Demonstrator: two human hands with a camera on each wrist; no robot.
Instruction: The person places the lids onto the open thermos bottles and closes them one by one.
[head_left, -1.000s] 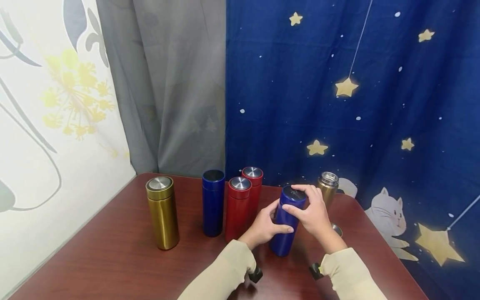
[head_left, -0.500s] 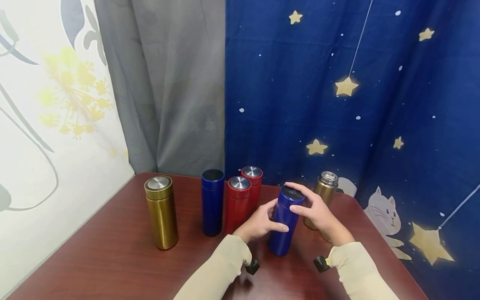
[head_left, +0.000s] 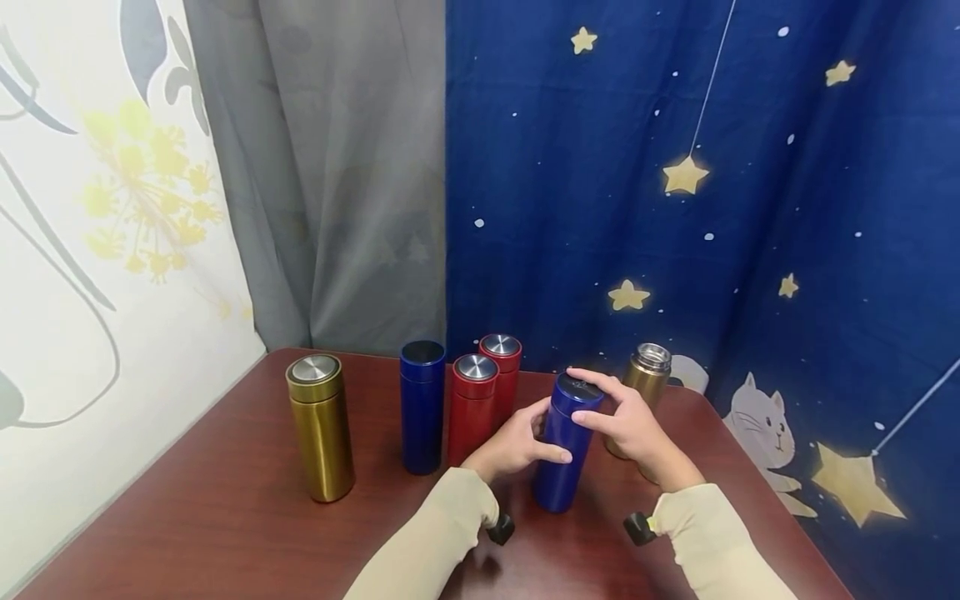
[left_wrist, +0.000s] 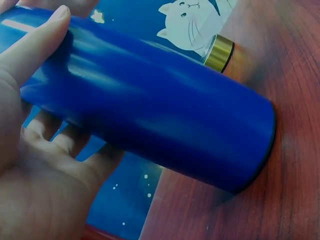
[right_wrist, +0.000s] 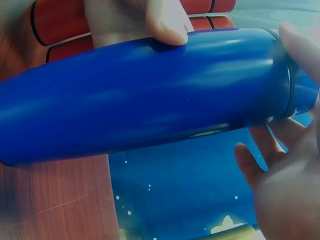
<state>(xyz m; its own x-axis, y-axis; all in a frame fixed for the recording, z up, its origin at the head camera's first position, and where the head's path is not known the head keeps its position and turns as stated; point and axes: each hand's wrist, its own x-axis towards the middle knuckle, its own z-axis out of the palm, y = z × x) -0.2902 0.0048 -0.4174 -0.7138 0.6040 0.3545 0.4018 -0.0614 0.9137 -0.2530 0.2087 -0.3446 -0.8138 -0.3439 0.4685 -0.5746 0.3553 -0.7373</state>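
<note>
A blue thermos flask (head_left: 558,479) stands slightly tilted, its base at the table. My left hand (head_left: 513,446) grips its body, the thumb across the near side and the other fingers behind. My right hand (head_left: 628,421) pinches the dark-topped lid (head_left: 579,392) between thumb and fingers. The lid sits on the flask, with a thin seam (right_wrist: 290,75) between lid and body in the right wrist view. Behind the right hand stands a gold flask (head_left: 647,382), its steel mouth uncovered. A loose gold lid (left_wrist: 220,54) lies on the table in the left wrist view.
Left of my hands stand two red flasks (head_left: 472,417), one behind the other, then another blue flask (head_left: 422,417) and a lidded gold flask (head_left: 322,433). The reddish wooden table (head_left: 202,517) ends at a starry blue curtain (head_left: 540,250) and a grey curtain (head_left: 360,208).
My right wrist has swung right as its fingers turned round the lid, baring more of the open gold flask. The left hand keeps its grip on the blue flask.
</note>
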